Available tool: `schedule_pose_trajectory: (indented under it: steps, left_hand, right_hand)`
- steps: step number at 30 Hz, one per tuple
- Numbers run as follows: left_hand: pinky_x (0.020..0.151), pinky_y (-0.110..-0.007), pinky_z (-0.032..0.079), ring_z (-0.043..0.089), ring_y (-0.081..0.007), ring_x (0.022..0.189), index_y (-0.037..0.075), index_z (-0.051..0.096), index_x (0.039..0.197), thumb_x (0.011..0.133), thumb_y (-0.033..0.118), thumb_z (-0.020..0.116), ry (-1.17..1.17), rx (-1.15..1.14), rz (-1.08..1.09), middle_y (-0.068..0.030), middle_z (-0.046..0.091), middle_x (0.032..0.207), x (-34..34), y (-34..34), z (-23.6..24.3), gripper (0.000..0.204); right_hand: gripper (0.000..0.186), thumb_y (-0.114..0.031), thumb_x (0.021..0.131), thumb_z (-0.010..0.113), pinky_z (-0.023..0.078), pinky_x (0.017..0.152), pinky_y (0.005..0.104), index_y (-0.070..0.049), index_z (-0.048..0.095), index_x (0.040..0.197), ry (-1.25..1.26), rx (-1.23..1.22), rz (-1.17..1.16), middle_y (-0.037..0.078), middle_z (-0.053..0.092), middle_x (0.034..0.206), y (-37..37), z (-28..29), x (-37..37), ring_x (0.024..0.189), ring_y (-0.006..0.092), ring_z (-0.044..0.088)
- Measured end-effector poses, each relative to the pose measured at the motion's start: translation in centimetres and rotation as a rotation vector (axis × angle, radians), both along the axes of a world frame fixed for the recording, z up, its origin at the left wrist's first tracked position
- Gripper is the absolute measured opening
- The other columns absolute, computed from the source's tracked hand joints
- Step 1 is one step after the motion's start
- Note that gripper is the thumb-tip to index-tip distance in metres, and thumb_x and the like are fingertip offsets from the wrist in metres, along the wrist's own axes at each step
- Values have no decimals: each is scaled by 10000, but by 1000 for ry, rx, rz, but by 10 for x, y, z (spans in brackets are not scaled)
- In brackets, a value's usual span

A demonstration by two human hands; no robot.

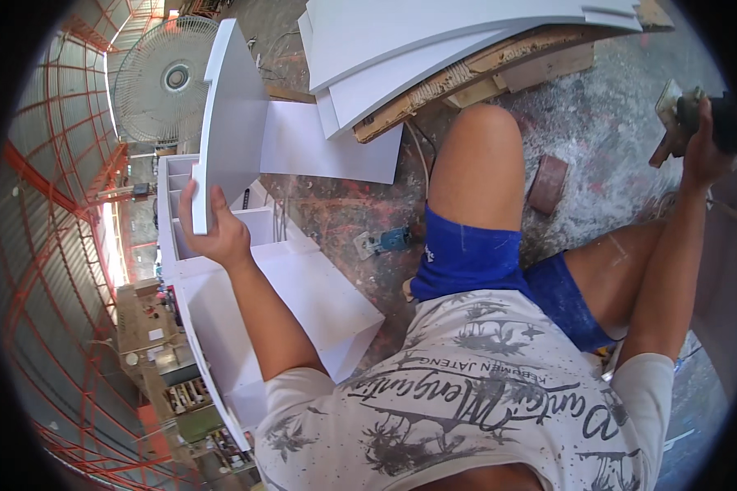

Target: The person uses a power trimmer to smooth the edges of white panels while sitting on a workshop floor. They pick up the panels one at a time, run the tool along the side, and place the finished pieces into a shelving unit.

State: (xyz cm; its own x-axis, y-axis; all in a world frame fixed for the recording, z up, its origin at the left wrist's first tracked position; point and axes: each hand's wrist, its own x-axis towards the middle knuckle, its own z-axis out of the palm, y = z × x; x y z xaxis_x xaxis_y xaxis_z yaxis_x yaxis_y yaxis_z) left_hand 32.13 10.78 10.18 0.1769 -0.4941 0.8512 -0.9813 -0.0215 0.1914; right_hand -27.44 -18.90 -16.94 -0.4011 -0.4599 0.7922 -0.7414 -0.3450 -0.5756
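Observation:
My left hand (221, 233) is closed around the lower end of a white board (233, 131). The board stands on edge, with notches along its narrow side. Far to the right, my right hand (704, 155) grips a dark power tool with a flat base plate (671, 110); its exact kind is hard to make out near the dark rim. Just below the raised board lies a white cabinet carcass (303, 286) with small compartments at its far end.
White panels (434, 41) lie stacked on rough wood (442, 82) ahead of my knee. A teal power tool (395, 239) and a reddish-brown block (548, 185) rest on the dusty floor. Behind the board stands a large fan (172, 78).

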Motion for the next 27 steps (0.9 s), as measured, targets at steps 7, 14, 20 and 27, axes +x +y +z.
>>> schedule_pose_trajectory:
  steps: [7,14,20,27]
  left_hand:
    - [940,-350,546,697,-209,1058,13,709,1236,939,41,759,-70,6,18,-121,750,1183,-14,-48,15,303]
    - [966,-382,546,689,-291,1083,-29,660,1247,924,212,810,54,-94,219,-210,708,1216,90,-46,32,430]
    - [962,-420,549,674,-318,1079,-93,577,1295,874,383,847,93,-155,599,-254,668,1248,245,-6,38,691]
    - [926,-396,583,679,-286,1057,-78,531,1354,902,249,831,450,-192,528,-221,665,1248,356,26,36,633]
  right_hand:
    - [372,-300,832,880,566,866,338,14,776,1001,-440,12,86,77,786,1007,18,23,28,910,177,738]
    - [420,-297,829,888,579,848,356,39,753,1041,-302,7,-19,96,776,1031,10,9,-1,910,192,729]
    - [428,-273,836,885,574,847,348,52,742,1074,-414,45,4,116,769,1066,9,10,2,922,193,720]
    - [409,-225,854,862,576,835,336,67,728,1108,-429,81,6,106,759,1069,9,1,4,918,187,712]
